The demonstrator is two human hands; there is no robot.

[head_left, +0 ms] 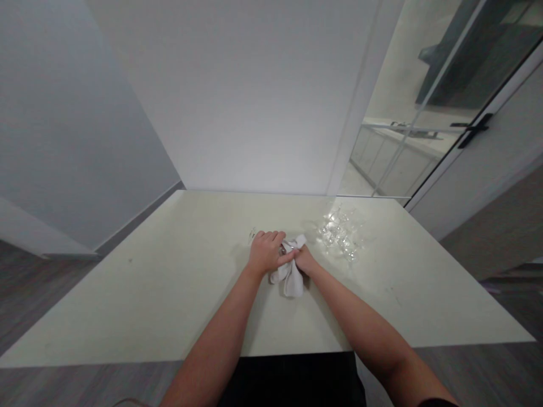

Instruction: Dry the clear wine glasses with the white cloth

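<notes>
My left hand (266, 251) is closed over a clear glass (253, 234) lying near the middle of the pale table (127, 305); only the glass's rim shows past my knuckles. My right hand (304, 261) is closed on a white cloth (291, 277), pressed against the glass beside my left thumb. Part of the cloth hangs down onto the table below both hands. The two hands touch each other.
Several clear stemmed glasses (341, 232) stand in a cluster to the right of my hands, near the table's far edge. A white wall runs behind the table, and a glass sliding door (424, 113) is at the back right. Grey floor surrounds the table.
</notes>
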